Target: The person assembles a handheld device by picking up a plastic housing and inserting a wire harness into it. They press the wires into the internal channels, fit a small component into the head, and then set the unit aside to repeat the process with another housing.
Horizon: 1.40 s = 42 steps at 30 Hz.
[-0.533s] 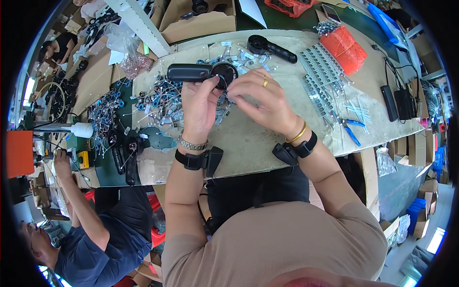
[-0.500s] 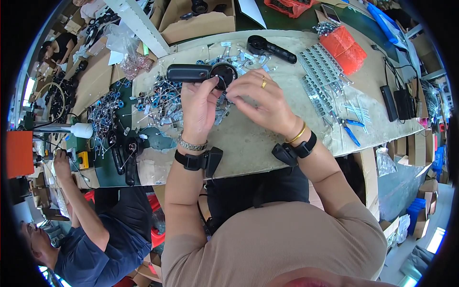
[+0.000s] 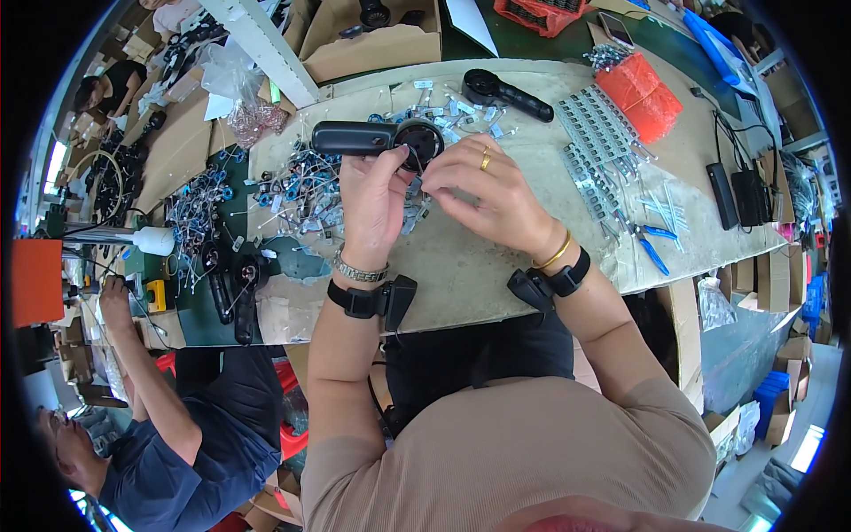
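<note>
My left hand (image 3: 376, 195) is closed around a black handheld fan body (image 3: 356, 137), which lies crosswise with its handle to the left. The thumb presses on the lower rim of the fan's round open head. Just right of that head, my right hand (image 3: 496, 191) is pinched, thumb and fingertips together; whatever sits between them is too small to make out. Behind the hands, a second black handheld fan body (image 3: 507, 95) rests on the table. Under and left of my left hand spreads a heap of small wired motors and circuit boards (image 3: 306, 191).
To the right are panels of small boards (image 3: 603, 133), a red plastic-wrapped bundle (image 3: 640, 96), blue-handled pliers (image 3: 654, 244) and black adapters with cables (image 3: 749, 191). An open cardboard box (image 3: 372, 55) stands at the back. More fan bodies (image 3: 243, 297) lie left, near a co-worker (image 3: 191, 434).
The fan and both hands appear almost where they were, with the whole view shifted slightly. My right fingertips have dropped a little lower beside the fan's head.
</note>
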### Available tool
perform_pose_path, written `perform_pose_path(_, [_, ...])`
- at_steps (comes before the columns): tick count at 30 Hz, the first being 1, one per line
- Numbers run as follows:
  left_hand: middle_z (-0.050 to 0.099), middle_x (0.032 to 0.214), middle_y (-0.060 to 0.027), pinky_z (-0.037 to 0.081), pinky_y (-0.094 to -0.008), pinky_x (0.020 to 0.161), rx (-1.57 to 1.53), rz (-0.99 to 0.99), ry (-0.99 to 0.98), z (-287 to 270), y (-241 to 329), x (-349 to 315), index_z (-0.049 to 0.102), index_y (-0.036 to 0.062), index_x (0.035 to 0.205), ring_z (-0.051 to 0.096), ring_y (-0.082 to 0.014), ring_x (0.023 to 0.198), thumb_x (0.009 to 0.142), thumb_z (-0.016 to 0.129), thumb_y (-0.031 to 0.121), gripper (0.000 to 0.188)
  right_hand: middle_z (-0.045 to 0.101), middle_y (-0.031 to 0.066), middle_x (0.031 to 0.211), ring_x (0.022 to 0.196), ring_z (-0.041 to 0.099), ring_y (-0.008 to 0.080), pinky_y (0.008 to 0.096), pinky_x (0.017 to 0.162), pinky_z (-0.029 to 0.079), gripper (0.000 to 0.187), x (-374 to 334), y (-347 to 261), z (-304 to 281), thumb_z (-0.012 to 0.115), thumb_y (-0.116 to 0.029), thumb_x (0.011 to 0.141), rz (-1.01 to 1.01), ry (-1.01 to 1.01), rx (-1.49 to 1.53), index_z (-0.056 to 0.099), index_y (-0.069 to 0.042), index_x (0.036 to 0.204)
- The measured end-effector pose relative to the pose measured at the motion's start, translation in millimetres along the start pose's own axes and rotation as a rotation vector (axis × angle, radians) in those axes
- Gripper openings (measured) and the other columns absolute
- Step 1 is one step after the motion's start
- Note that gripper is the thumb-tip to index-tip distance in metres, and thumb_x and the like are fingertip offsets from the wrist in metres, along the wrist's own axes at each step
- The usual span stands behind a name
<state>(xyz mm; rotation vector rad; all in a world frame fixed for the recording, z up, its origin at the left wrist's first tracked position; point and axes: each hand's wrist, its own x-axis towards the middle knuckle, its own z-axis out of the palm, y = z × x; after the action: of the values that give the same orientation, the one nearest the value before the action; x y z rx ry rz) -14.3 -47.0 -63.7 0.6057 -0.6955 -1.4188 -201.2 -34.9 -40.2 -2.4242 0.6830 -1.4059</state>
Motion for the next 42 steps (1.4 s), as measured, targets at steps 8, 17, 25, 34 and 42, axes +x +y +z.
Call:
perform_pose_path(8, [0.069,0.105,-0.0072,0.059,-0.0322,0.071,0.045,0.012,0.008,-12,-4,3,0.054,0.0038,0.117,0.07,-0.0171,0.087,0.091,0.064,-0.009,0.031,0.072,0.0062,0.102,0.097,0.066,0.0276,0.04,0.092,0.05,0.022,0,-1,2,0.077,0.002,0.078,-0.003,-0.009,0.004,0.073,-0.007,0.098])
perform_pose_path(17, [0.067,0.111,-0.0079,0.059,-0.0326,0.078,0.077,0.042,0.011,-1,-2,-1,0.052,0.0028,0.12,0.069,-0.017,0.095,0.092,0.065,-0.009,0.033,0.074,0.0086,0.102,0.094,0.07,0.0266,0.0366,0.087,0.054,0.021,-2,3,6,0.078,0.004,0.082,0.056,0.135,0.003,0.073,-0.004,0.1])
perform_pose_path(25, [0.062,0.124,-0.0083,0.05,-0.0341,0.102,0.282,0.246,-0.053,14,-8,-5,0.051,0.0014,0.127,0.06,-0.018,0.116,0.088,0.07,-0.013,0.046,0.076,0.0084,0.103,0.092,0.072,0.0182,0.0307,0.083,0.057,0.019,-3,2,7,0.08,0.0,0.087,0.357,0.287,0.15,0.073,-0.001,0.104])
perform_pose_path(34, [0.06,0.128,-0.0081,0.046,-0.0341,0.107,0.299,0.277,-0.074,7,-15,-4,0.05,0.0013,0.134,0.056,-0.0188,0.121,0.085,0.073,-0.015,0.057,0.076,0.0053,0.102,0.088,0.07,0.0104,0.0258,0.081,0.057,0.016,-7,9,11,0.079,-0.004,0.092,0.627,0.315,0.42,0.075,0.001,0.106])
perform_pose_path(42, [0.059,0.129,-0.0068,0.047,-0.0339,0.106,0.303,0.282,-0.085,10,-16,-7,0.05,0.0023,0.133,0.055,-0.0184,0.122,0.082,0.074,-0.017,0.059,0.076,0.0046,0.096,0.079,0.07,0.0077,0.021,0.065,0.055,0.013,-8,11,8,0.077,-0.008,0.095,0.756,0.335,0.53,0.077,0.0,0.105])
